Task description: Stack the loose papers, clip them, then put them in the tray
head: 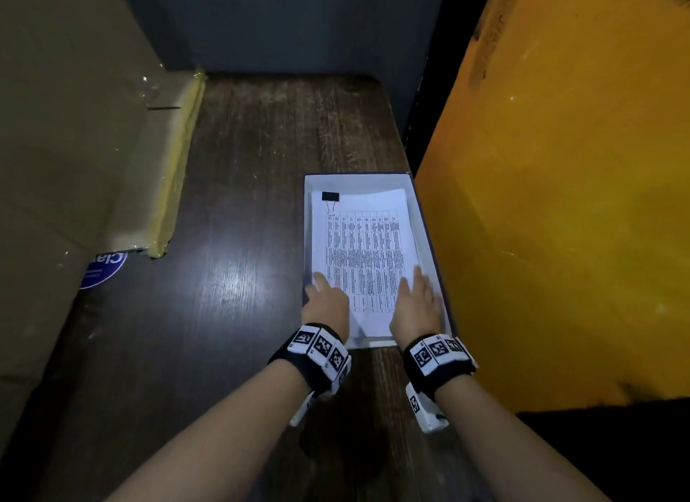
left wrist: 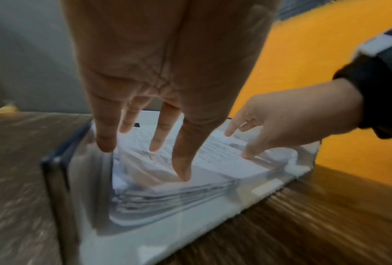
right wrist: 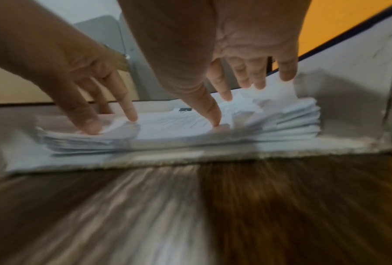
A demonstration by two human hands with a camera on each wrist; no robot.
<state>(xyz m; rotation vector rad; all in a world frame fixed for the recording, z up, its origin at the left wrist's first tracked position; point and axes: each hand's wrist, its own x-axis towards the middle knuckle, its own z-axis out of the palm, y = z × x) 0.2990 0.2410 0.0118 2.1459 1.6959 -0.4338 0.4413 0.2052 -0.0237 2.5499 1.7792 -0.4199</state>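
Observation:
A stack of printed papers (head: 367, 255) lies inside a shallow white tray (head: 358, 182) on the dark wooden table. A black binder clip (head: 330, 197) grips the stack's far left corner. My left hand (head: 326, 296) lies with straight fingers on the near left part of the stack. My right hand (head: 416, 300) lies the same way on the near right part. In the left wrist view the left fingers (left wrist: 182, 161) point down at the papers (left wrist: 224, 157). In the right wrist view the right fingers (right wrist: 210, 111) touch the top sheet (right wrist: 172, 125); both wrist pictures are blurred.
A big cardboard box (head: 82, 135) with yellow tape fills the left side of the table. An orange wall (head: 560, 202) stands close along the tray's right side. Bare wooden table (head: 239, 240) shows between box and tray and in front of the tray.

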